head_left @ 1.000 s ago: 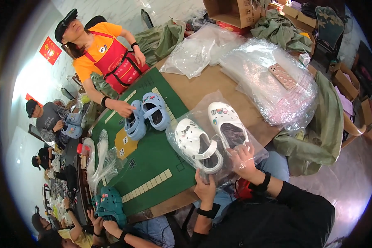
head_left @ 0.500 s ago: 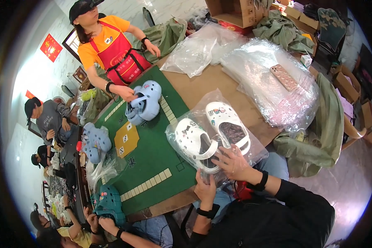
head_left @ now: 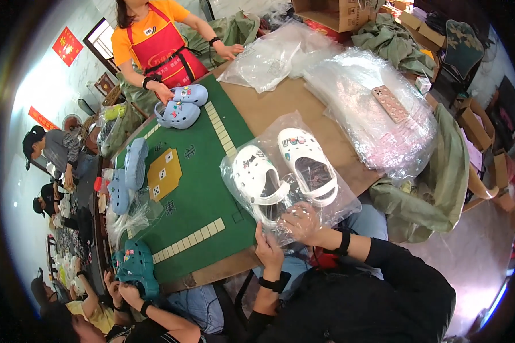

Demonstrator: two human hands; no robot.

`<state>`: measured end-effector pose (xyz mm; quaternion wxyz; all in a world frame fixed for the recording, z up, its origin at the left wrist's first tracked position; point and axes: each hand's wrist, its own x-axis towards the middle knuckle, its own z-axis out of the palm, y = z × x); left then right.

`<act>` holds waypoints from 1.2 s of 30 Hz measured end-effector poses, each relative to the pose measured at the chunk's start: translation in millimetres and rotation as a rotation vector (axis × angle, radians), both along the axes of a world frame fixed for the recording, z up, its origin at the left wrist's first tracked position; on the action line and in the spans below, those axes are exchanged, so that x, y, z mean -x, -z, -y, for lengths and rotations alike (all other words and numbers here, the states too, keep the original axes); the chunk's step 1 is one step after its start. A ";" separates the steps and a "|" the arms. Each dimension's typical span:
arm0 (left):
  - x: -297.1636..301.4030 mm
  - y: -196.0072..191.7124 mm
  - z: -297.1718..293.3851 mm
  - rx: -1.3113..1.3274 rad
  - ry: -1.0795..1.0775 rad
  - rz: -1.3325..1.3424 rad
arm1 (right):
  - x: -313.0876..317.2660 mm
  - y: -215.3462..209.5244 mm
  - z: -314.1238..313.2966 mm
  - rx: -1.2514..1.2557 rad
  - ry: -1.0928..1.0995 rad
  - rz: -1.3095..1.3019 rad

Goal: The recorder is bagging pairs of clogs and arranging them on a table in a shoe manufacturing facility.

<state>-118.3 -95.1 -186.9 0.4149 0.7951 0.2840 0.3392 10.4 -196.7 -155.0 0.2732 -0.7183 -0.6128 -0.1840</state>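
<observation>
A pair of white clogs with colourful charms lies side by side in a clear plastic bag at the table's near edge. My left hand pinches the bag's near edge, thumb pointing up beside the left clog's heel. Over the bag's opening, just behind the heels, my right hand is closed on the plastic, its fingers bunched and slightly blurred. The clogs' toes point away from me.
Across the table, a person in a red apron touches light-blue clogs. More blue clogs lie left; another person's hands hold teal clogs. Flat clear bags lie to the right under a patterned phone.
The person opposite has set the blue clogs on the green mat. The blue pair at left now lies apart. My right hand has drawn its fingers in on the bag.
</observation>
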 end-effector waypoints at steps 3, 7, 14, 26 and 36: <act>2.1 -0.9 -0.9 0.016 0.004 0.023 | 7.7 1.9 -7.5 0.052 -0.001 -0.056; 0.8 1.9 -1.1 0.024 0.001 0.007 | 6.1 7.7 -18.4 -0.086 0.062 -0.062; -2.3 -7.0 4.4 -0.058 -0.040 -0.111 | -11.3 -2.7 -14.3 0.001 0.121 -0.051; -3.9 -7.6 4.2 -0.173 -0.090 -0.102 | -58.0 13.3 50.0 -0.297 0.169 -0.783; -6.6 -2.9 1.5 -0.176 -0.110 -0.024 | -64.9 3.1 26.9 -0.077 0.258 -0.670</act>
